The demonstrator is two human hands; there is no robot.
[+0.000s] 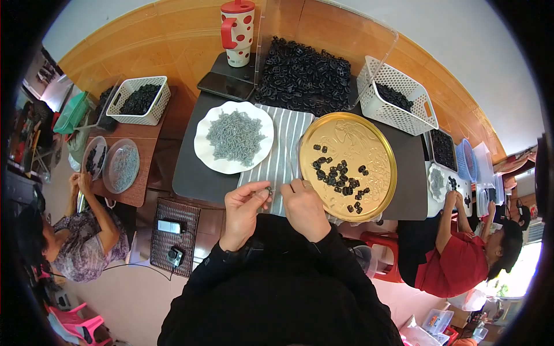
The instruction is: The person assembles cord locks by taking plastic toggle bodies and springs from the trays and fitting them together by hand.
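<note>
Near the table's front edge, my left hand (pixel 245 209) pinches a small dark part (pixel 269 190) between thumb and forefinger. Just beside it, my right hand (pixel 304 209) is closed with its fingers curled down; what they hold, if anything, is hidden. Both hands hover over a grey-and-white striped cloth (pixel 281 130). Left of the cloth, a white scalloped plate (pixel 204 151) carries a heap of small translucent grey pieces (pixel 236 137). To the right, a round gold tray (pixel 369 135) has small black plastic parts (pixel 341 177) scattered over its middle.
Behind, a clear-walled bin holds a mass of black parts (pixel 303 75). A phone (pixel 226 86) and a red-dotted tumbler (pixel 238 34) stand back left. A white perforated basket (pixel 424 118) is back right. One person (pixel 86 242) sits left, another (pixel 456 262) right, each at similar parts.
</note>
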